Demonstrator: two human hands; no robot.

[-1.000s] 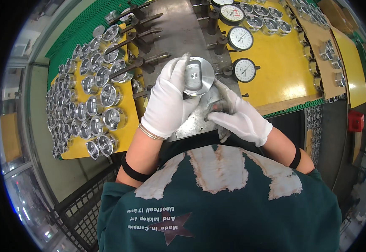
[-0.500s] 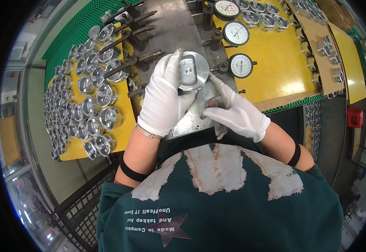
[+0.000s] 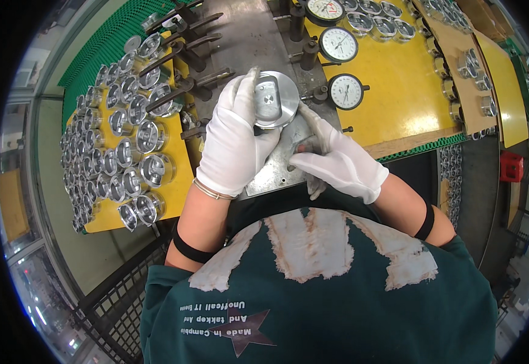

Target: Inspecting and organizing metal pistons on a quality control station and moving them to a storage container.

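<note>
A round, shiny metal piston [image 3: 287,100] stands over the near end of the steel plate [image 3: 240,42], its top with a long recess turned up. My left hand [image 3: 231,133], in a white glove, is wrapped round its left side, fingers along the edge and thumb below. My right hand [image 3: 340,158], gloved too, touches the lower right of the rim with the index finger. Its thumb points left, apart from that finger. The other fingers curl underneath, their glove tips greyish, and are partly hidden.
Rows of similar pistons [image 3: 149,134] fill the yellow board on the left. Dark clamp arms [image 3: 182,91] reach in along the plate's left side. Several dial gauges [image 3: 345,92] line its right side. More pistons [image 3: 384,27] stand at the back right. A red bin [image 3: 511,167] is at the far right.
</note>
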